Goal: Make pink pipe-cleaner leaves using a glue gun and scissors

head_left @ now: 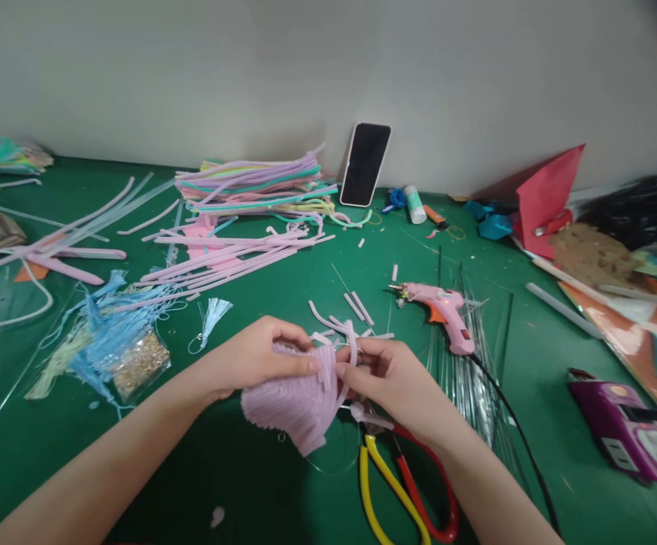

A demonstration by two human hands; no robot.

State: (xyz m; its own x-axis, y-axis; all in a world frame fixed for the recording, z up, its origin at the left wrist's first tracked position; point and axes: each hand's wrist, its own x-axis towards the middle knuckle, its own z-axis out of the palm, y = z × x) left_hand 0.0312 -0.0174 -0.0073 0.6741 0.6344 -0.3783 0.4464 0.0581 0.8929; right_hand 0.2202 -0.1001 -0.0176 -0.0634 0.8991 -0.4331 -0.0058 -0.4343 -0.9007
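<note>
Head view: both hands' curled fingers [306, 365] gripping pink fan [297, 401], wrists angled inward.

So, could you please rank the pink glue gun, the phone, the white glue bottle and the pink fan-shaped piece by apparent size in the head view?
1. pink fan-shaped piece, though it is nearest the camera
2. pink glue gun and phone: too alike to rank
3. white glue bottle

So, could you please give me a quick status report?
Both hands, left hand and right hand, gripping the pink fan piece. Pliers just beneath. Glue gun nearby.
</note>
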